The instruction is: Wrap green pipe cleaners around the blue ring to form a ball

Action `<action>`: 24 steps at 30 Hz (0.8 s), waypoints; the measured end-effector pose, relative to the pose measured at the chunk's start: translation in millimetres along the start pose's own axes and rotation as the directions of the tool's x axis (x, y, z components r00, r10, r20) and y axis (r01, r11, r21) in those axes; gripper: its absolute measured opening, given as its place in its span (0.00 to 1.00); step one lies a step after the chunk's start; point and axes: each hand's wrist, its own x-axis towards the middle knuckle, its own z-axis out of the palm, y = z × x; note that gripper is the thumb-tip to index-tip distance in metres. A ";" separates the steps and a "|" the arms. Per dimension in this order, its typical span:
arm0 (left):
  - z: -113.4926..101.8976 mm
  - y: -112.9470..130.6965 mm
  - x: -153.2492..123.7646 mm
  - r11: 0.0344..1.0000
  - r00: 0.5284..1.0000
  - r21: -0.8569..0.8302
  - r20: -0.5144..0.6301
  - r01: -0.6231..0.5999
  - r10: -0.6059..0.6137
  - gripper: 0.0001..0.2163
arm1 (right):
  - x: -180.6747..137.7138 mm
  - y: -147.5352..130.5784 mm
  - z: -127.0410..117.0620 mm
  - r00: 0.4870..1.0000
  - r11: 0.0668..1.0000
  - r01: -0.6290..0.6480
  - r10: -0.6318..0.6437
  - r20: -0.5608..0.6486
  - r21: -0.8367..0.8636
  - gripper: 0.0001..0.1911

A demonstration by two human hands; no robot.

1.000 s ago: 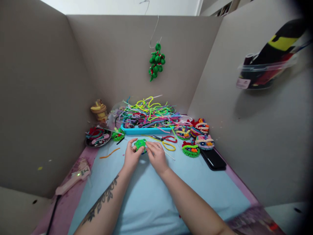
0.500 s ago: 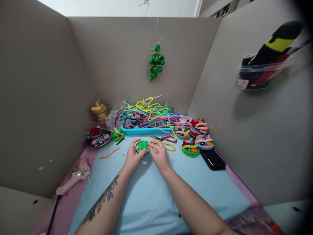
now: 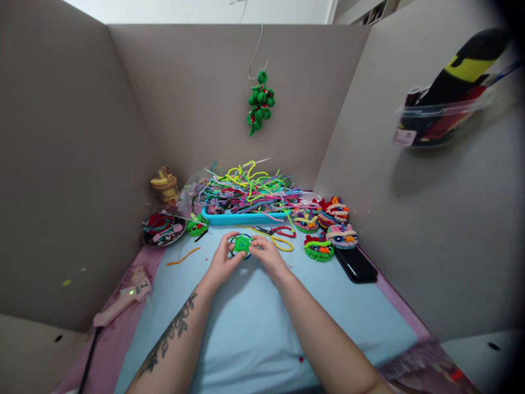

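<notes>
Between my two hands is a small round green pipe-cleaner piece point(image 3: 241, 244) with a dark blue ring around its edge. My left hand point(image 3: 223, 259) grips its left side, with the thumb along the lower front. On the right side, the fingertips of my right hand point(image 3: 267, 255) pinch its edge. Just beyond my right hand, scissors point(image 3: 268, 231) with red handles and a bent yellow pipe cleaner point(image 3: 283, 243) lie on the light blue cloth point(image 3: 246, 328). An orange pipe cleaner point(image 3: 183, 256) rests left of my left hand.
A blue tray point(image 3: 246, 219) heaped with colourful pipe cleaners stands at the back. Several finished pipe-cleaner figures point(image 3: 319, 249) and a black phone point(image 3: 356, 265) sit at right. At left are a pink glue gun point(image 3: 125, 298) and a metal bowl point(image 3: 164, 241). Grey panels surround the table.
The round green piece has turned slightly in my hands, and more of its blue ring shows. Both hands keep hold of it. The view has shifted a little.
</notes>
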 end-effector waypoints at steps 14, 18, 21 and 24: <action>1.2 -5.1 3.4 0.953 0.993 -0.279 0.031 0.120 -0.116 0.28 | -1.2 -11.8 -7.0 0.973 0.947 -0.153 0.095 0.209 0.281 0.08; 1.4 -6.3 4.1 0.930 0.990 -0.341 0.034 0.138 -0.134 0.27 | -1.5 -8.4 -5.5 0.993 0.991 -0.027 0.012 0.114 0.129 0.10; 1.3 -5.9 3.8 0.929 0.991 -0.344 0.027 0.136 -0.135 0.26 | -1.4 -5.8 -4.7 0.993 0.995 0.100 -0.101 0.059 0.025 0.10; 0.8 -6.3 4.3 0.926 0.991 -0.354 0.016 0.131 -0.134 0.25 | -0.7 -4.0 -4.9 0.987 0.990 0.141 -0.141 0.075 0.003 0.10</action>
